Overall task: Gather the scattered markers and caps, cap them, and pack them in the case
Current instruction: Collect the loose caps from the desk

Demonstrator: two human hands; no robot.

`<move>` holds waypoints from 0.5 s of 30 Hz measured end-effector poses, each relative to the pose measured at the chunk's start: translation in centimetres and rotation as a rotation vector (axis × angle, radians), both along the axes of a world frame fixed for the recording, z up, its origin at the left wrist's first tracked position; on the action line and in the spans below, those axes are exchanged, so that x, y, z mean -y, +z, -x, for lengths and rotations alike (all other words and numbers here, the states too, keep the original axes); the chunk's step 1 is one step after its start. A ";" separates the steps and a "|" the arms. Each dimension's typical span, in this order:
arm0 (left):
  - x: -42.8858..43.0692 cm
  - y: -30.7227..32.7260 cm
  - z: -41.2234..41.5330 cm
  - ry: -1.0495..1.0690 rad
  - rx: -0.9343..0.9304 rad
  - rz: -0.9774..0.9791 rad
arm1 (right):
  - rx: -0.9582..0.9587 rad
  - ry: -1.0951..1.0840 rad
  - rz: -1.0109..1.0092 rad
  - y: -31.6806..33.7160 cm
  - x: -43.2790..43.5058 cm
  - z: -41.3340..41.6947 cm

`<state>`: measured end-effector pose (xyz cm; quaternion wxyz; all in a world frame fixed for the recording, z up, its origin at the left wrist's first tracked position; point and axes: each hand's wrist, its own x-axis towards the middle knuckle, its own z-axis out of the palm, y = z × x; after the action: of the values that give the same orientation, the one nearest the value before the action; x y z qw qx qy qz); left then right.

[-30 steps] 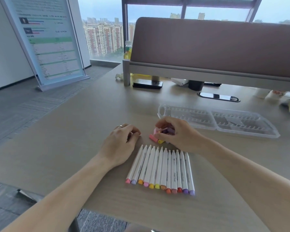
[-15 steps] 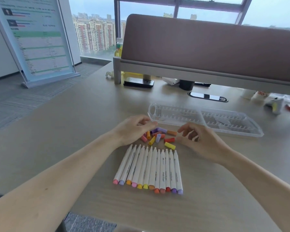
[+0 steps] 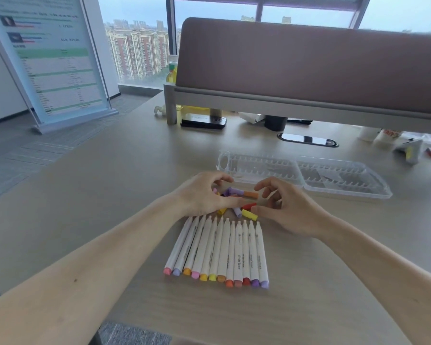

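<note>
Left hand and right hand loosely cup the caps, gripping none, beside the open case

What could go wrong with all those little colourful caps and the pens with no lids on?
1. The loose caps lie heaped between the left hand and the right hand. A nudge could send some rolling across the desk.
2. Several markers have similar end colours, such as two purples and some oranges, so a cap might go on the wrong one.
3. The markers' uncapped tips point at the hands and might ink them.
</note>
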<state>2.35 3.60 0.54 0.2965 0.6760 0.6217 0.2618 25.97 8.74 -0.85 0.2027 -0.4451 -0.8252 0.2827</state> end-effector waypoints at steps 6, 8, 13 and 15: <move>-0.1 -0.2 -0.5 -0.035 -0.126 -0.161 | -0.006 0.029 0.002 -0.3 -0.1 0.1; 0.0 -0.4 -0.4 -0.049 -0.130 -0.185 | -0.026 0.030 0.013 -0.3 0.0 -0.1; 0.3 -0.8 0.2 -0.010 -0.107 -0.175 | -0.020 0.060 0.012 -0.1 -0.4 -1.0; 0.3 -0.9 0.3 -0.001 -0.108 -0.165 | -0.018 0.067 0.015 -0.1 -0.4 -1.0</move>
<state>2.01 3.29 -0.35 0.2062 0.7114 0.6129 0.2751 26.98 9.14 -0.98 0.1974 -0.4161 -0.8355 0.2996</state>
